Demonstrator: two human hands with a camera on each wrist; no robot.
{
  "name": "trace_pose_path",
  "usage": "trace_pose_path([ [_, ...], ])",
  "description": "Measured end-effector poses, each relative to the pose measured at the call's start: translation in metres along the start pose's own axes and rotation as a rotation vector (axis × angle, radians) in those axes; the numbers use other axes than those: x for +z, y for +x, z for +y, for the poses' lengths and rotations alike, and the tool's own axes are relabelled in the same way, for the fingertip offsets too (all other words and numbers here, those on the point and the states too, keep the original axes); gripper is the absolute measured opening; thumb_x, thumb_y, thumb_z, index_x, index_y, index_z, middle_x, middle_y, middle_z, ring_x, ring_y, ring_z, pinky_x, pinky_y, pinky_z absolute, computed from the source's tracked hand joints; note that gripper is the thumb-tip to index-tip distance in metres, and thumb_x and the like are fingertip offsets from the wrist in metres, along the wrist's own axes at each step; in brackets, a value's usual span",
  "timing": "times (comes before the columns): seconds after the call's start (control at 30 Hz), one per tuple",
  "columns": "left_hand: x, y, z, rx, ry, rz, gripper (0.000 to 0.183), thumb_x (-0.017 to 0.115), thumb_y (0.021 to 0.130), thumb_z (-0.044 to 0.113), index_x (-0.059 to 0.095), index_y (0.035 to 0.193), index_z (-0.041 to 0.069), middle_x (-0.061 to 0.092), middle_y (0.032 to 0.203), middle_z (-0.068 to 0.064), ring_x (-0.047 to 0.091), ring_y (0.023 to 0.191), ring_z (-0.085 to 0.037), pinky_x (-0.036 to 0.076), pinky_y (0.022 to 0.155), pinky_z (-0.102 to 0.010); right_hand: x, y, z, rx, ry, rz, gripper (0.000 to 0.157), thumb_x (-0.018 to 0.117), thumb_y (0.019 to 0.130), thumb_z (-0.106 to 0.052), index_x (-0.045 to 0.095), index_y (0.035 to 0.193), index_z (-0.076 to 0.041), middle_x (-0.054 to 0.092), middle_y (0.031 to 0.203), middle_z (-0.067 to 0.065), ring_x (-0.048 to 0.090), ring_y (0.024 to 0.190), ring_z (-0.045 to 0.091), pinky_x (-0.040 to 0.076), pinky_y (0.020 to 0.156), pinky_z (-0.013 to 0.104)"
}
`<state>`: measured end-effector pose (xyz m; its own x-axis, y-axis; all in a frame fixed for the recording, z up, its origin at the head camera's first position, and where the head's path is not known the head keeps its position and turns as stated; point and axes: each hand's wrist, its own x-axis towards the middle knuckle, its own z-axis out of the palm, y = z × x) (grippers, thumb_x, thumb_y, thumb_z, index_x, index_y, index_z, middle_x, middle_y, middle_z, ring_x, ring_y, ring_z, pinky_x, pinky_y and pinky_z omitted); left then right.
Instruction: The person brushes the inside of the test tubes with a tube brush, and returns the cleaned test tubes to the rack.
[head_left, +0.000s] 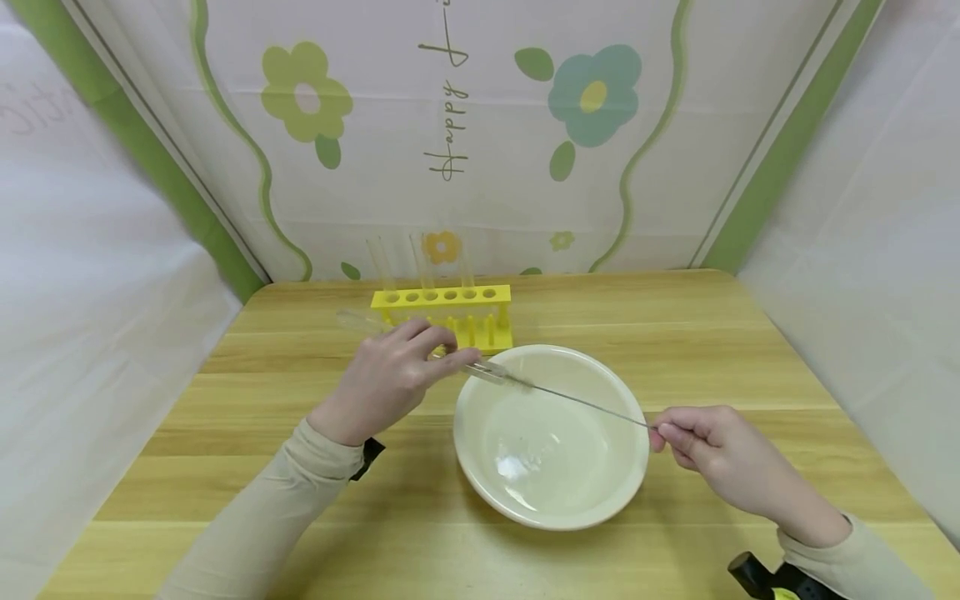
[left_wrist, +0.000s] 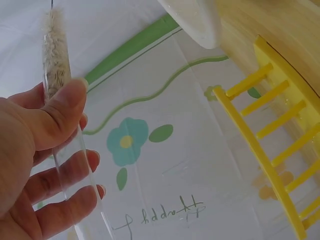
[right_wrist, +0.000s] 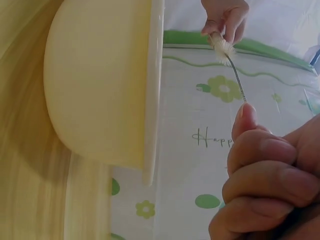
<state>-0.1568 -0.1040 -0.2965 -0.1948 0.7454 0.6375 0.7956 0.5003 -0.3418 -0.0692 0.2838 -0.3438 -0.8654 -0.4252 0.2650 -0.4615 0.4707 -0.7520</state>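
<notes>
My left hand (head_left: 390,371) holds a clear glass test tube (left_wrist: 82,170) between thumb and fingers, its mouth tilted toward the bowl. Inside the tube's mouth sit the pale bristles of a test tube brush (left_wrist: 56,55), part of them sticking out. The brush's thin twisted wire (head_left: 592,406) runs right to my right hand (head_left: 720,454), which pinches its end with the fingers curled. Beneath the tube mouth and wire stands a cream bowl (head_left: 551,517); light glints inside it. In the right wrist view the bristles (right_wrist: 222,50) show right at the left hand's fingertips.
Behind the left hand a yellow test tube rack (head_left: 502,296) stands near the table's back, with three clear tubes upright in it. The wooden table (head_left: 675,333) is bordered by white cloth walls, the back one printed with flowers.
</notes>
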Motion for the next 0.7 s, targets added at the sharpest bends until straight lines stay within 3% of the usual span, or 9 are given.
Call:
trace_pose_path([
  [0.27, -0.002, -0.005, -0.008, -0.005, 0.056, -0.069, 0.041, 0.079, 0.077, -0.008, 0.077, 0.107, 0.02, 0.065, 0.09, -0.007, 0.065, 0.083, -0.027, 0.05, 0.044, -0.029, -0.015, -0.015, 0.023, 0.052, 0.001, -0.066, 0.03, 0.047, 0.101, 0.005, 0.06, 0.087, -0.018, 0.035, 0.055, -0.004, 0.031, 0.045, 0.003, 0.03, 0.036, 0.023],
  [0.5, -0.011, -0.007, -0.012, -0.001, 0.139, -0.16, 0.036, 0.081, 0.076, -0.007, 0.077, 0.103, 0.016, 0.065, 0.091, -0.008, 0.064, 0.086, -0.031, 0.059, 0.074, -0.041, -0.04, -0.034, 0.044, 0.112, -0.054, -0.092, 0.03, 0.044, 0.101, 0.007, 0.059, 0.087, -0.015, 0.035, 0.057, -0.004, 0.032, 0.045, 0.008, 0.03, 0.038, 0.026],
  [0.7, -0.012, 0.001, -0.002, 0.112, 0.174, -0.192, 0.03, 0.077, 0.081, -0.005, 0.076, 0.103, 0.015, 0.063, 0.091, -0.007, 0.06, 0.085, -0.028, 0.055, 0.085, -0.038, -0.045, -0.039, 0.048, 0.148, -0.134, -0.077, 0.03, 0.046, 0.101, 0.005, 0.06, 0.087, -0.016, 0.034, 0.058, -0.009, 0.03, 0.046, 0.005, 0.027, 0.041, 0.028],
])
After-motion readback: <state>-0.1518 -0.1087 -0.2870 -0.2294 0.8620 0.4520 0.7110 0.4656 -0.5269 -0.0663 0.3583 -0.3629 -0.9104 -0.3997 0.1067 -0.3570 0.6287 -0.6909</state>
